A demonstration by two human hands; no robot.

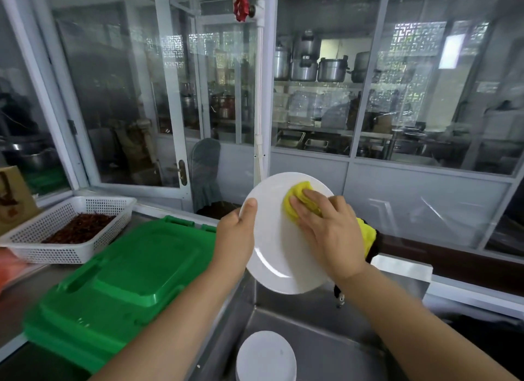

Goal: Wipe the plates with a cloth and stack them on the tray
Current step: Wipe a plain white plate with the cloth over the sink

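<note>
Glass partitions behind, steel sink [312,338] below, and the white plate [272,250] is up on edge over it. Left hand [235,236] pinches the rim, thumb on the face; right hand [326,227] presses the yellow cloth [297,196] flat, fingers straight. Best to sweep right out to the rim, grip firm. More plates [266,358] wait below.

Stack of plates [266,356] cut by bottom edge; green tray [119,284] motion-blurred.

left hand [236,233] grips plate [272,255] | right hand [330,233] presses cloth [297,199]
</note>
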